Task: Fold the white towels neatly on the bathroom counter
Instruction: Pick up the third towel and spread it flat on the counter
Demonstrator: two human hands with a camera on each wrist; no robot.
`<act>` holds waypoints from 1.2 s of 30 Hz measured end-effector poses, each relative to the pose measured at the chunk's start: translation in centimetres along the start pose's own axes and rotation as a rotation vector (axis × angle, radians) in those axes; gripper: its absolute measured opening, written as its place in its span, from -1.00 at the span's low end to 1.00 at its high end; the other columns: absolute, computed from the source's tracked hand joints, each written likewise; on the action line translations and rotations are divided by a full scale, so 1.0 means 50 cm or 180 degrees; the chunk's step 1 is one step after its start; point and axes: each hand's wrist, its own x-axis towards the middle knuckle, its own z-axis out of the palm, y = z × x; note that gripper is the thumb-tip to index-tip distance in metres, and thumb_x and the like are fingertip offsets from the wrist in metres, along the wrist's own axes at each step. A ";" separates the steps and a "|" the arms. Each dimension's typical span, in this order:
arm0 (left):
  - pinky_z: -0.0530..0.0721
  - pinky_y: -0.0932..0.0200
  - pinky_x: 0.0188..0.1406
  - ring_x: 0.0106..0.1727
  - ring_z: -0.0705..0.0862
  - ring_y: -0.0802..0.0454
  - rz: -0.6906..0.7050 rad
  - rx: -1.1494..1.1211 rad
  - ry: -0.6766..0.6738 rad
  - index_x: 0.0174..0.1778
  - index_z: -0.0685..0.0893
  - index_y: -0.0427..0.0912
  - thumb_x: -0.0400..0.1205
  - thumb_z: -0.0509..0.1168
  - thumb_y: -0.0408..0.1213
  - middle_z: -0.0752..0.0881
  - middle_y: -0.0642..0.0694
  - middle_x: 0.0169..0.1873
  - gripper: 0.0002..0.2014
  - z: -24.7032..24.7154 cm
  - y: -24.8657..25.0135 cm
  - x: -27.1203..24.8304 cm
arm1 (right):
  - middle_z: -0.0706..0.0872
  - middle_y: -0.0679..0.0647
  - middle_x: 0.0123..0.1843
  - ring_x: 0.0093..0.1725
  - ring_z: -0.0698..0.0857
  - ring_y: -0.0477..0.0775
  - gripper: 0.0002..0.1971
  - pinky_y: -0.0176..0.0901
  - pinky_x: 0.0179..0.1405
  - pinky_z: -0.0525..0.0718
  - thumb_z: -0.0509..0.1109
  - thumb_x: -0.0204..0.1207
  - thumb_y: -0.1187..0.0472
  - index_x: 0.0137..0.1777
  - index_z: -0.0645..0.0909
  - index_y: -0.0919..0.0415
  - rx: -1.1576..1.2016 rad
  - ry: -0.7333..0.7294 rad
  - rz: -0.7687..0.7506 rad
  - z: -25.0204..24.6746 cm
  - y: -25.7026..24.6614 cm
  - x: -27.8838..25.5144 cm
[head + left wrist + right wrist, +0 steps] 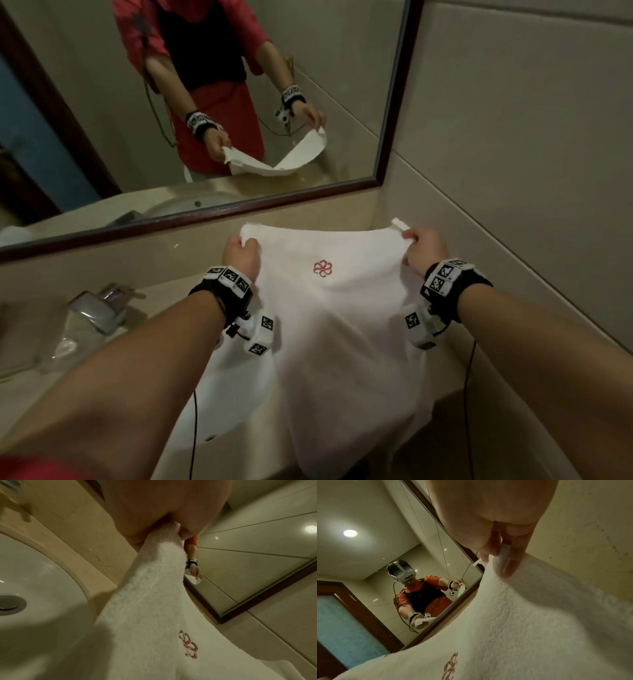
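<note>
The left hand (241, 255) and right hand (423, 250) each pinch a far corner of the white towel (329, 329), holding it spread above the counter (191, 246), near edge draping over the front.

We hold the towel (329, 308) out over the counter (191, 263), our left hand (240, 255) at its far left corner and our right hand (423, 251) at its far right corner. Its near end hangs down over the counter's front edge. The sink (34, 582) lies to the left of the towel, with the tap (99, 310) at its far side. The mirror (191, 102) stands behind the counter.
</note>
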 end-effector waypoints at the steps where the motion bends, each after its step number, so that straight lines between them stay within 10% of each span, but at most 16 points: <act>1: 0.56 -0.01 -0.02 -0.02 0.64 -0.26 -0.0053 -0.0020 0.0030 0.11 0.60 -0.43 0.62 0.16 -0.26 0.64 -0.27 -0.12 -0.69 0.004 -0.011 0.007 | 0.73 0.25 0.09 0.12 0.71 0.26 -0.57 0.07 0.29 0.63 0.17 0.43 0.50 0.16 0.71 0.16 -0.0046 -0.0034 -0.0028 0.004 0.002 0.007; 14: 0.66 -0.14 0.01 -0.12 0.67 -0.26 -0.0406 0.0208 -0.0040 0.08 0.59 -0.38 0.47 0.18 -0.11 0.69 -0.34 -0.14 -0.58 0.113 -0.081 0.131 | 0.46 0.20 0.41 0.39 0.49 0.26 -0.53 -0.09 0.40 0.40 0.18 0.54 0.43 0.45 0.52 0.21 -0.0515 -0.0736 -0.0316 0.118 0.013 0.177; 27: 0.48 0.03 0.16 0.30 0.58 -0.35 -0.1249 0.1081 -0.0052 0.46 0.39 -0.41 0.73 0.13 -0.22 0.59 -0.43 0.31 -0.57 0.201 -0.200 0.252 | 0.32 0.31 0.51 0.34 0.51 0.38 -0.48 -0.01 0.37 0.46 0.25 0.57 0.35 0.56 0.38 0.21 -0.1289 -0.1350 -0.0518 0.303 0.077 0.332; 36: 0.52 -0.22 0.27 0.31 0.51 -0.37 -0.1526 0.1769 0.0486 0.34 0.36 -0.29 0.66 0.17 -0.22 0.51 -0.39 0.30 -0.63 0.210 -0.241 0.248 | -0.24 -0.08 0.72 0.70 -0.06 0.14 -0.40 0.00 0.66 0.14 0.16 0.63 0.22 0.67 0.17 0.01 -0.1556 -0.1569 -0.0244 0.356 0.115 0.335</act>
